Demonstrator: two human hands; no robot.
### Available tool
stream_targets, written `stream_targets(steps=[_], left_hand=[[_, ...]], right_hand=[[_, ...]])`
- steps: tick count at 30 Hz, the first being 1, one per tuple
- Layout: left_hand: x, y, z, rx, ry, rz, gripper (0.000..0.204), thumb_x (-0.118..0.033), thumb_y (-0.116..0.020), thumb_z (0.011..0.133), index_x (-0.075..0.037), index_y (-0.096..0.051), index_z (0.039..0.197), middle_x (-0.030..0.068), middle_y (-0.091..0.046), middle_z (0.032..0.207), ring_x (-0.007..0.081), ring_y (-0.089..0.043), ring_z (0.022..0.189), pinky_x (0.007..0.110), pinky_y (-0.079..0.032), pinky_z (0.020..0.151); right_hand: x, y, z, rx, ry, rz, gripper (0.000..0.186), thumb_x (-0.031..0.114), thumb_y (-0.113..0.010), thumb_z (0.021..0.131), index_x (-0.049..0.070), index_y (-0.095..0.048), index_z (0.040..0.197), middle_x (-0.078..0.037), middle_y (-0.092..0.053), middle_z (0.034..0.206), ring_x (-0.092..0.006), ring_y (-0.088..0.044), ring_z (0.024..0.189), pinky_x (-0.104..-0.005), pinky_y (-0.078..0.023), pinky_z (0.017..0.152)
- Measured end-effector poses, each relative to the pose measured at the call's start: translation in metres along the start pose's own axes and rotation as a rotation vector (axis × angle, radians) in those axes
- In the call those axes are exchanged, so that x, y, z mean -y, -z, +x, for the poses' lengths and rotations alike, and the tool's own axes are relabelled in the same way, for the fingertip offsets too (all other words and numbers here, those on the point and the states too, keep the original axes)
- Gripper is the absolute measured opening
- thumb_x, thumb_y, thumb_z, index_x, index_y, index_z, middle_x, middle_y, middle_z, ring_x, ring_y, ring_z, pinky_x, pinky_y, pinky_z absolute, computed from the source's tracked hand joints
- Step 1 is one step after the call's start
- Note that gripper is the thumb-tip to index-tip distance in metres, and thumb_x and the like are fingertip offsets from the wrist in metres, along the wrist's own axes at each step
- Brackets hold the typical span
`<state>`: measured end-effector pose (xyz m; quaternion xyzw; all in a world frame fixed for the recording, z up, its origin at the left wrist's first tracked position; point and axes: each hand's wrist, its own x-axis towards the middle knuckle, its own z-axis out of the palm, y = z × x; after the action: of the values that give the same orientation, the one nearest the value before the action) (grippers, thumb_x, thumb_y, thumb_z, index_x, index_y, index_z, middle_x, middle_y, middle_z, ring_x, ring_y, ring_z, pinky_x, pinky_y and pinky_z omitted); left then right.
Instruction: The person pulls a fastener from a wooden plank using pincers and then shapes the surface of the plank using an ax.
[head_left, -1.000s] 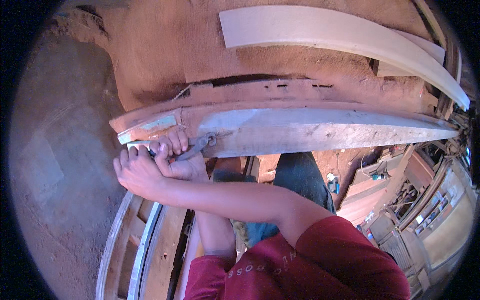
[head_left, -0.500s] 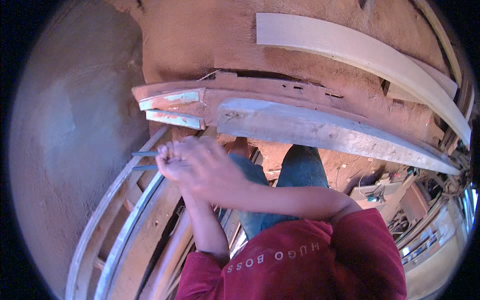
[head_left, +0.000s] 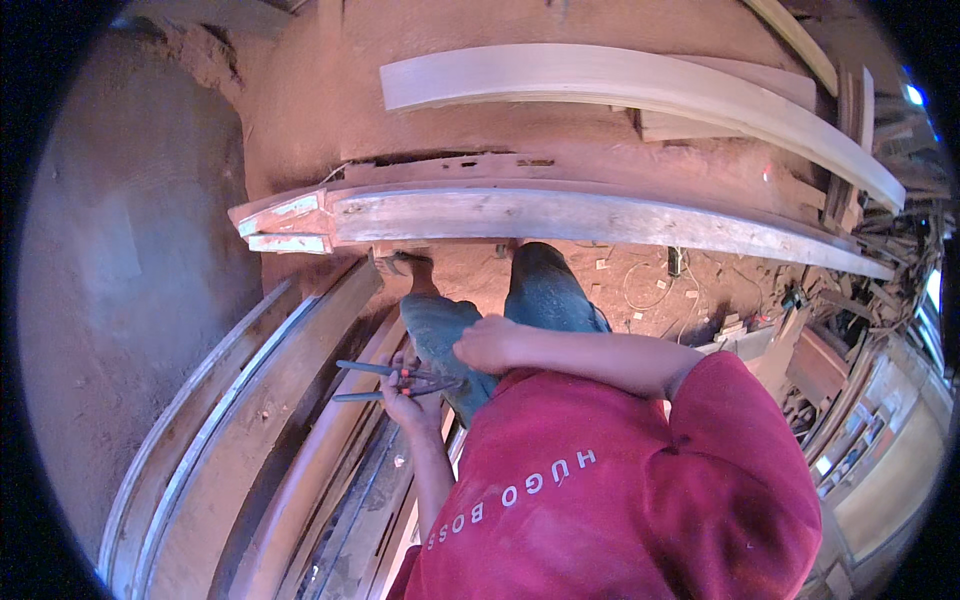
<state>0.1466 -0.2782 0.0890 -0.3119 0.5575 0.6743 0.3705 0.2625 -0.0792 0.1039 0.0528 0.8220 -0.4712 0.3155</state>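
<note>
My left hand (head_left: 403, 400) is low on the left, beside my thigh, with its fingers closed on pliers (head_left: 428, 380). Two blue-grey handles with red parts stick out to the left of the fingers, and the tool narrows to the right near my trousers. My right hand (head_left: 487, 344) is curled into a fist just above my lap. Whether anything is inside that fist is hidden. Ahead of my knees lies a long, pale wooden beam (head_left: 560, 213) on a workbench. Short whitish wood pieces (head_left: 288, 243) sit at its left end.
Long boards (head_left: 270, 400) run along my left, near a grey wall patch (head_left: 130, 260). A wide pale plank (head_left: 560, 75) lies beyond the bench. Scraps and a cable (head_left: 645, 290) are on the reddish floor to the right, with a pile of offcuts (head_left: 890, 300) farther right.
My hands were together, blurred, farther left and ahead. They have come apart and back toward my body, the left one carrying the pliers. The view has shifted too.
</note>
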Motion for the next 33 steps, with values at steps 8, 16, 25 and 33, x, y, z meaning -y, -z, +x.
stream_targets(steps=[8,16,25,33], left_hand=[[-0.012,-0.001,-0.029,0.187,-0.277,0.025,0.068,-0.016,-0.058,0.08,-0.009,-0.038,0.144,0.0092,-0.06,0.118,0.0224,-0.06,0.096,0.041,-0.05,0.085],[0.012,-0.026,-0.051,0.318,-0.397,0.604,0.052,-0.009,-0.049,0.085,-0.002,-0.046,0.136,0.0124,-0.063,0.099,0.0148,-0.059,0.066,0.027,-0.047,0.061],[0.036,-0.062,-0.085,0.889,-0.5,1.972,0.032,-0.011,-0.065,0.08,-0.003,-0.066,0.111,0.0234,-0.068,0.091,0.0372,-0.068,0.089,0.044,-0.052,0.079],[0.079,-0.073,-0.1,1.397,-0.828,2.107,0.032,-0.01,-0.074,0.073,-0.002,-0.068,0.104,0.0216,-0.068,0.094,0.0418,-0.066,0.091,0.048,-0.052,0.081]], right_hand=[[-0.102,0.19,-0.137,-1.422,-0.151,0.654,0.036,0.025,-0.069,0.088,-0.001,-0.065,0.112,-0.01,-0.07,0.104,-0.0206,-0.066,0.089,-0.0393,-0.054,0.074],[-0.125,0.124,-0.256,-1.877,-0.162,0.527,0.029,0.029,-0.066,0.094,0.0,-0.069,0.101,-0.006,-0.067,0.088,-0.0105,-0.06,0.078,-0.0274,-0.049,0.065],[-0.078,-0.135,-0.181,-1.335,-0.148,0.719,0.032,0.028,-0.068,0.089,0.004,-0.065,0.11,-0.017,-0.066,0.102,-0.0333,-0.064,0.098,-0.0422,-0.051,0.09],[-0.003,-0.15,-0.221,-1.009,-0.146,0.159,0.046,0.034,-0.073,0.078,0.012,-0.062,0.116,-0.012,-0.064,0.116,-0.0308,-0.059,0.113,-0.0464,-0.045,0.09]])
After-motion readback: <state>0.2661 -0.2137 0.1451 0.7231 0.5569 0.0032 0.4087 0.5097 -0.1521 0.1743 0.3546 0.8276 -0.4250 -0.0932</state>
